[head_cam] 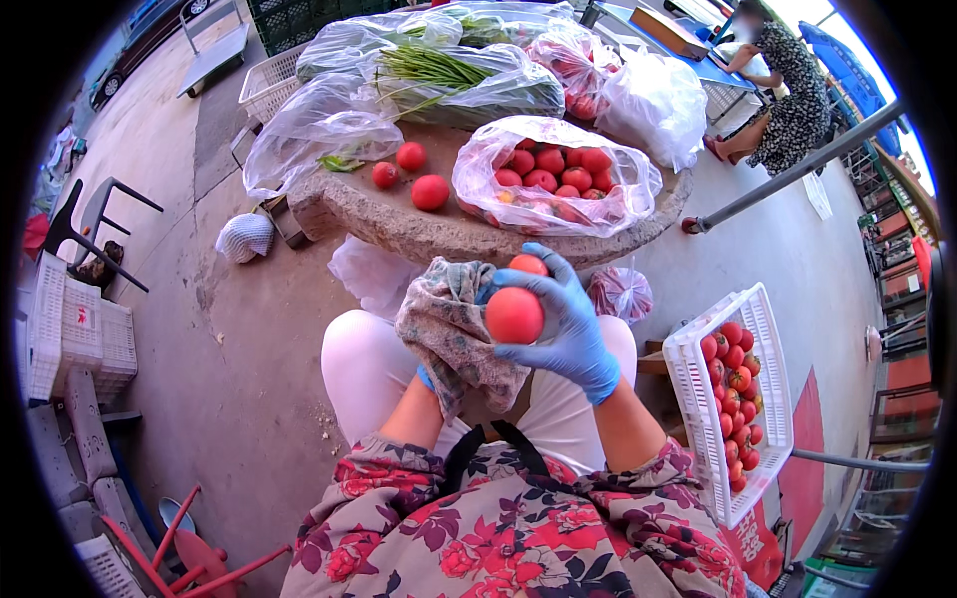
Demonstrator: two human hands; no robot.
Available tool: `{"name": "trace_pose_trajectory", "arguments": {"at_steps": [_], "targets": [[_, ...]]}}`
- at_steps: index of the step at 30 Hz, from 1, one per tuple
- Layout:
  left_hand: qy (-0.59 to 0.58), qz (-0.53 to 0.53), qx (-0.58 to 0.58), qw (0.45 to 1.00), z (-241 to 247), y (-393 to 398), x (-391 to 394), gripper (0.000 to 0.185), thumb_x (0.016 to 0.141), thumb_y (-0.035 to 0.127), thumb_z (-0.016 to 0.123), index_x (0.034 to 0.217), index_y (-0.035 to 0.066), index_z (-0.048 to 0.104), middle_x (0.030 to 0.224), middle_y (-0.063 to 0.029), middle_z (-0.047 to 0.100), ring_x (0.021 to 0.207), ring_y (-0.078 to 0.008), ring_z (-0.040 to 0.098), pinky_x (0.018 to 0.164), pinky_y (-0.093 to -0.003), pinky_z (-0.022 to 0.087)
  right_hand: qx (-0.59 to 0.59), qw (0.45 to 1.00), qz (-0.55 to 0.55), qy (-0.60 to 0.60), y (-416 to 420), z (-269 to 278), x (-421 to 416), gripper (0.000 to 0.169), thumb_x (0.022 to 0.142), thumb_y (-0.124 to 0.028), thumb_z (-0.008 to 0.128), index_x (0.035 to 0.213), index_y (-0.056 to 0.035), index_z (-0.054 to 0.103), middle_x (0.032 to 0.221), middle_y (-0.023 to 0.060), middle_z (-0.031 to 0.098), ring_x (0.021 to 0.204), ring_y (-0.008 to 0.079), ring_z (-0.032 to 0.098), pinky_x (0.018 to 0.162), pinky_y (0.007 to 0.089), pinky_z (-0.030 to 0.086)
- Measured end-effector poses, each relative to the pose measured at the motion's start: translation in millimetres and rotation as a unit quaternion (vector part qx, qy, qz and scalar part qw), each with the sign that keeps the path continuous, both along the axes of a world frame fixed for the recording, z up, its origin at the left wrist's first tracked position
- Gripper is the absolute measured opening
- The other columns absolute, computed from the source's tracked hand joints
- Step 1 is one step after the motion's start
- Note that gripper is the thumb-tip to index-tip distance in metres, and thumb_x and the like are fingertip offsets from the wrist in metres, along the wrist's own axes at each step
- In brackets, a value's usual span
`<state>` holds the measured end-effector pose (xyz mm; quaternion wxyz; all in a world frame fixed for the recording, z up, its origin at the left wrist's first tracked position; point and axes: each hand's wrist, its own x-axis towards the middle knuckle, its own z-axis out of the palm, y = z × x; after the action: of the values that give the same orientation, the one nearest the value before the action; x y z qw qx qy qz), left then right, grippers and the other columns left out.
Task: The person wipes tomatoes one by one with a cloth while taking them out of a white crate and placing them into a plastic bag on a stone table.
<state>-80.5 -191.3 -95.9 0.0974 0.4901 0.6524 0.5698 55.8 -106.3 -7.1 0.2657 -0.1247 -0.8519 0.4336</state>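
Two red tomatoes are in my blue-gloved right hand point(572, 321), one behind the other. The nearer tomato point(515, 315) faces me whole, while the farther tomato point(528, 264) is partly covered by my fingers. A worn patterned cloth point(456, 329) drapes over my left hand point(426, 376) and hides most of it; only a bit of blue glove shows at the wrist and beside the tomatoes. Beyond my hands, on the round stone table point(359, 213), sits an open plastic bag of tomatoes point(557, 179). Left of it lie three loose tomatoes point(430, 192).
A white plastic crate of tomatoes point(729, 407) stands at my right. Bagged green stalks point(441, 71) and other bags cover the table's far side. A red stool point(202, 564) lies tipped at lower left. One person point(792, 97) stands by a blue table at upper right.
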Motion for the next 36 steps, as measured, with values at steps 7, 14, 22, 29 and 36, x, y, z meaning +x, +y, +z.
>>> {"name": "trace_pose_trajectory", "arguments": {"at_steps": [7,14,22,29,36], "targets": [[-0.522,-0.139,0.159,0.826,12.9,-26.6,62.4,0.02,0.095,0.01,0.045,0.111,0.002,0.054,0.104,-0.0077,0.06,0.101,-0.018,0.058,0.097,-0.0315,0.044,0.209,0.978,0.006,-0.018,-49.7,-20.9,43.8,0.064,0.057,-0.038,0.082,0.114,-0.0156,0.064,0.138,0.0255,0.042,0.126,0.0442,0.042,0.105,0.0513,0.031],[-0.56,-0.214,0.142,0.788,14.5,-29.1,81.9,0.011,0.087,0.012,0.054,0.096,0.007,0.05,0.094,-0.0062,0.054,0.086,-0.0159,0.055,0.083,-0.0306,0.048,-0.146,0.985,0.084,0.046,-40.3,-14.9,91.8,0.064,0.066,-0.034,0.081,0.12,-0.0085,0.06,0.138,0.0208,0.046,0.132,0.038,0.038,0.111,0.0459,0.025],[-0.513,-0.157,0.224,0.813,30.1,-25.7,85.9,0.033,0.068,0.023,0.071,0.083,0.007,0.047,0.082,-0.0045,0.054,0.077,-0.015,0.055,0.074,-0.0286,0.049,0.198,0.96,-0.143,-0.136,-54.2,4.1,96.2,0.08,0.061,-0.02,0.082,0.131,-0.0074,0.046,0.102,0.0162,0.054,0.088,0.0359,0.056,0.078,0.0399,0.047],[-0.754,-0.308,0.165,0.556,35.0,-32.3,93.3,0.035,0.091,0.043,0.039,0.088,0.009,0.044,0.086,-0.01,0.053,0.082,-0.0218,0.054,0.081,-0.0358,0.048,-0.082,0.996,-0.025,0.004,-55.6,-20.3,99.0,0.055,0.076,-0.015,0.076,0.126,-0.0071,0.053,0.114,0.0117,0.05,0.109,0.0266,0.051,0.095,0.0346,0.042],[-0.751,-0.356,0.196,0.52,3.2,-23.2,87.6,0.046,0.09,0.051,0.041,0.095,0.006,0.051,0.089,-0.0111,0.055,0.086,-0.0248,0.057,0.082,-0.0374,0.049,0.108,0.993,-0.045,0.006,-80.8,-38.8,85.8,0.059,0.069,-0.012,0.077,0.124,-0.0163,0.055,0.122,0.0176,0.048,0.104,0.0361,0.049,0.091,0.0429,0.041]]}}
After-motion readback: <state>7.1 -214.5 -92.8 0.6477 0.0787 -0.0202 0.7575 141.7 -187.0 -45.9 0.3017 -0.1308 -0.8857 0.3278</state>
